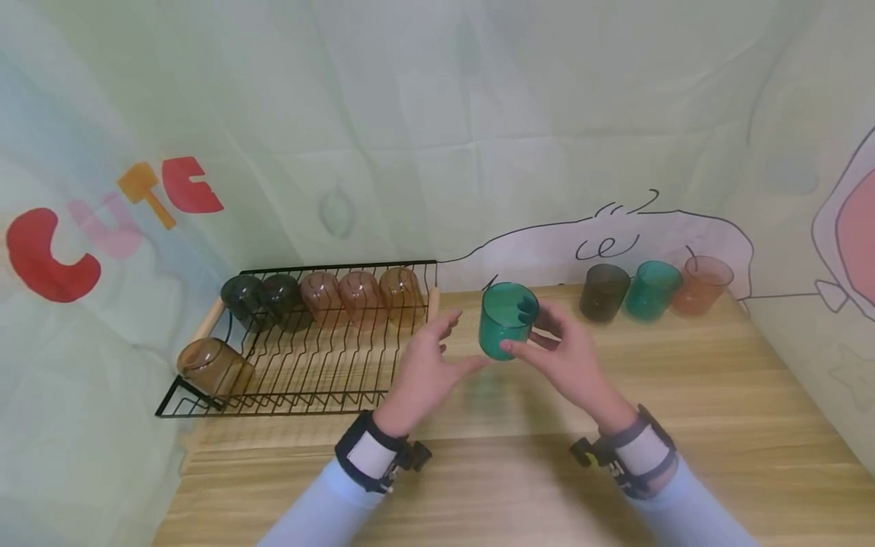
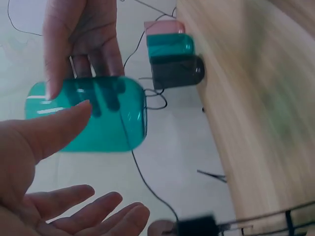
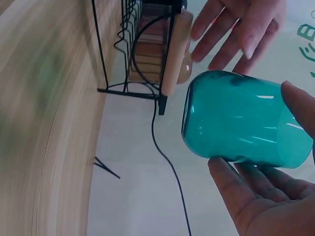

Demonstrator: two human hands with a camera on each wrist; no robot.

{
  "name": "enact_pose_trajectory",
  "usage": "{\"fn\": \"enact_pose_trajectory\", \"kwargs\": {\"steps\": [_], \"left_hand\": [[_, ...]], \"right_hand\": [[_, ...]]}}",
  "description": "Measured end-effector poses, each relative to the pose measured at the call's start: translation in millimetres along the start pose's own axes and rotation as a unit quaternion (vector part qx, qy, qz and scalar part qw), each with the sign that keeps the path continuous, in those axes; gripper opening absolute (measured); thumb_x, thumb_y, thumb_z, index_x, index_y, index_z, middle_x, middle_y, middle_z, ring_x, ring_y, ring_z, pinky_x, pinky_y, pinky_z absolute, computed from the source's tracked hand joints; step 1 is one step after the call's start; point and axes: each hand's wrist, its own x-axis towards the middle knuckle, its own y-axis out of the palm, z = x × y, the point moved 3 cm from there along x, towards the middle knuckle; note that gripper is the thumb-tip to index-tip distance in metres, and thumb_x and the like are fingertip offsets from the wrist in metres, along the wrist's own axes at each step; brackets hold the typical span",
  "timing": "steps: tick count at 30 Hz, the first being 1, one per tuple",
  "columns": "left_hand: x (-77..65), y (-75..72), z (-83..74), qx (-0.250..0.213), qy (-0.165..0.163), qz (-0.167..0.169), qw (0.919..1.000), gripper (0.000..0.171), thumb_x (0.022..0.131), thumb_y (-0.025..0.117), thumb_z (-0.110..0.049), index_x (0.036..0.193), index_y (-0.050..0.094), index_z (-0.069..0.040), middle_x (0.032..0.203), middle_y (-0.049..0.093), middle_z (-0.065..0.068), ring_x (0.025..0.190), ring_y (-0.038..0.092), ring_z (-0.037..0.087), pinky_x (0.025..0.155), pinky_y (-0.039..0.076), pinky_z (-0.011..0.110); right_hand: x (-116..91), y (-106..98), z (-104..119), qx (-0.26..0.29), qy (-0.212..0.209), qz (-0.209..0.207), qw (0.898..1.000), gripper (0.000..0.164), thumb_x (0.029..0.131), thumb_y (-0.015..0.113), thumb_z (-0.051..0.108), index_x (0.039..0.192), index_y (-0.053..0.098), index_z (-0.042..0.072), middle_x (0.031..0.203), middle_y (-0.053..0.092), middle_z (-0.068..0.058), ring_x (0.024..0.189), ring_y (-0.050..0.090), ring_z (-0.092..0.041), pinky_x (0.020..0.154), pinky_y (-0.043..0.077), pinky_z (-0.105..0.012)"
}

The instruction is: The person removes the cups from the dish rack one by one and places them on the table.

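Note:
A teal see-through cup (image 1: 506, 323) is held upright above the table, its mouth facing up. My right hand (image 1: 570, 361) grips it from the right, thumb on the near side and fingers round the far side, as the right wrist view also shows around the cup (image 3: 241, 120). On the cup's other side, my left hand (image 1: 427, 368) has its fingers spread and the thumb reaching toward the cup's base. In the left wrist view the left thumb (image 2: 64, 125) overlaps the cup (image 2: 113, 135), while the other fingers stand apart from it.
On the left stands a black wire rack (image 1: 321, 372) with wooden handles, holding several upturned cups and a tilted amber cup (image 1: 208, 368). At the back right are a dark grey cup (image 1: 604, 295), a teal cup (image 1: 652, 292) and an orange-pink cup (image 1: 702, 287). A printed cloth (image 1: 410, 114) hangs behind.

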Motion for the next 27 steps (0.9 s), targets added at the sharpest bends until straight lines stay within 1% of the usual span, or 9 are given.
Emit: {"fn": "enact_pose_trajectory", "kwargs": {"steps": [2, 4, 7, 10, 14, 17, 20, 24, 27], "left_hand": [[0.0, -6.8, -0.1, 0.026, -0.002, -0.018, 0.9995, 0.077, 0.072, 0.079, -0.041, 0.137, 0.045, -0.015, 0.139, 0.050, 0.005, 0.124, 0.050, 0.023, 0.098, 0.047, 0.040], [-0.4, -12.9, 0.7, 0.036, -0.007, -0.033, 0.9988, 0.078, 0.072, 0.077, -0.043, 0.138, 0.045, -0.015, 0.139, 0.049, 0.005, 0.125, 0.049, 0.022, 0.101, 0.045, 0.040], [-1.7, -20.4, 2.9, 0.050, -0.002, -0.054, 0.9973, 0.078, 0.073, 0.076, -0.045, 0.138, 0.045, -0.014, 0.140, 0.048, 0.006, 0.128, 0.047, 0.021, 0.104, 0.042, 0.041], [-4.2, -24.8, 6.9, 0.070, 0.004, -0.067, 0.9953, 0.076, 0.075, 0.073, -0.047, 0.138, 0.045, -0.015, 0.139, 0.049, 0.007, 0.128, 0.047, 0.024, 0.103, 0.042, 0.044], [-7.1, -27.8, 12.5, 0.099, 0.012, -0.079, 0.9919, 0.071, 0.077, 0.071, -0.047, 0.137, 0.047, -0.016, 0.136, 0.052, 0.006, 0.123, 0.050, 0.025, 0.101, 0.044, 0.046], [-8.6, -29.0, 15.1, 0.103, 0.023, -0.087, 0.9906, 0.067, 0.078, 0.073, -0.043, 0.133, 0.050, -0.013, 0.132, 0.055, 0.006, 0.121, 0.052, 0.023, 0.099, 0.045, 0.045], [-9.9, -29.4, 16.7, 0.107, 0.031, -0.092, 0.9895, 0.065, 0.077, 0.074, -0.040, 0.132, 0.052, -0.011, 0.130, 0.056, 0.006, 0.119, 0.053, 0.023, 0.098, 0.047, 0.044], [-12.0, -29.8, 17.7, 0.115, 0.035, -0.095, 0.9882, 0.065, 0.076, 0.076, -0.039, 0.130, 0.053, -0.011, 0.129, 0.056, 0.007, 0.117, 0.055, 0.023, 0.095, 0.049, 0.044], [-13.3, -29.9, 18.8, 0.122, 0.040, -0.099, 0.9867, 0.064, 0.076, 0.076, -0.040, 0.128, 0.054, -0.011, 0.127, 0.057, 0.006, 0.115, 0.056, 0.023, 0.093, 0.050, 0.043]], "right_hand": [[2, -4, 0, -0.011, -0.001, -0.016, 1.000, 0.064, 0.074, 0.080, 0.018, 0.129, 0.051, 0.003, 0.124, 0.058, -0.017, 0.113, 0.057, -0.033, 0.091, 0.051, -0.046], [5, -7, -3, -0.019, -0.007, -0.032, 0.999, 0.063, 0.073, 0.080, 0.018, 0.128, 0.052, 0.002, 0.124, 0.058, -0.018, 0.113, 0.057, -0.034, 0.091, 0.050, -0.048], [9, -12, -10, -0.022, -0.008, -0.053, 0.998, 0.064, 0.073, 0.081, 0.017, 0.127, 0.052, 0.002, 0.125, 0.058, -0.018, 0.114, 0.057, -0.034, 0.092, 0.050, -0.049], [13, -16, -19, -0.021, -0.005, -0.077, 0.997, 0.063, 0.073, 0.080, 0.017, 0.128, 0.051, 0.001, 0.126, 0.057, -0.018, 0.115, 0.057, -0.034, 0.093, 0.049, -0.048], [19, -23, -42, -0.017, 0.008, -0.110, 0.994, 0.067, 0.072, 0.081, 0.023, 0.129, 0.051, 0.005, 0.128, 0.057, -0.014, 0.118, 0.056, -0.030, 0.095, 0.048, -0.046], [27, -29, -67, -0.019, 0.019, -0.134, 0.991, 0.071, 0.071, 0.082, 0.028, 0.131, 0.050, 0.009, 0.131, 0.055, -0.011, 0.121, 0.053, -0.027, 0.097, 0.047, -0.045], [32, -34, -85, -0.025, 0.033, -0.164, 0.986, 0.074, 0.070, 0.082, 0.032, 0.133, 0.048, 0.011, 0.133, 0.054, -0.010, 0.123, 0.052, -0.026, 0.099, 0.046, -0.044], [40, -39, -99, -0.025, 0.042, -0.193, 0.980, 0.079, 0.070, 0.082, 0.031, 0.136, 0.045, 0.008, 0.137, 0.050, -0.013, 0.126, 0.049, -0.026, 0.103, 0.043, -0.041], [45, -42, -107, -0.030, 0.045, -0.204, 0.977, 0.082, 0.070, 0.082, 0.031, 0.137, 0.043, 0.004, 0.140, 0.047, -0.014, 0.128, 0.047, -0.026, 0.105, 0.042, -0.042]]}}
